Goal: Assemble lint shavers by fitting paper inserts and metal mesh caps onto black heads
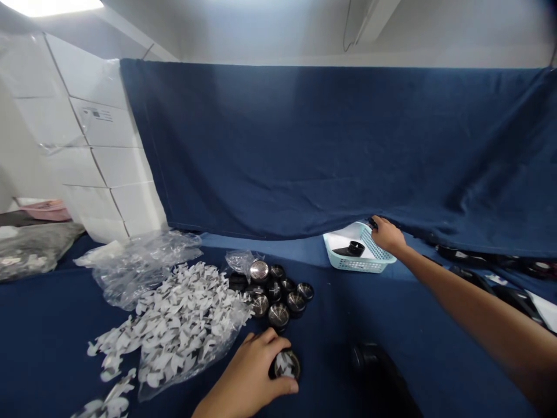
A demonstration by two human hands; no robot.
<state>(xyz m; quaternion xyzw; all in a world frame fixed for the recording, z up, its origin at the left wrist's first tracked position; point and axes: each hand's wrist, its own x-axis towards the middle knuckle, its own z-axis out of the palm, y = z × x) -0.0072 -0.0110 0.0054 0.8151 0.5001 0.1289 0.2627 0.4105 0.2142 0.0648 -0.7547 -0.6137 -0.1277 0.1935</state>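
Head view: our left hand [255, 371] has thumb and fingers round a round black cup [286, 364] with white pieces inside, just beside the black round parts [278, 315]. Our right hand [387, 235] pinches a small black part [373, 223] at the rim of the light-blue basket [357, 265], below the blue curtain [331, 145].

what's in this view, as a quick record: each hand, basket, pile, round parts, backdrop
left hand: gripping a round black cup with white bits inside
right hand: at the basket's right side, small dark item at the fingertips
basket: light blue, black part inside
pile: loose white pieces, partly on clear plastic
round parts: dark, clustered right of the pile
backdrop: blue curtain, stacked white boxes at left
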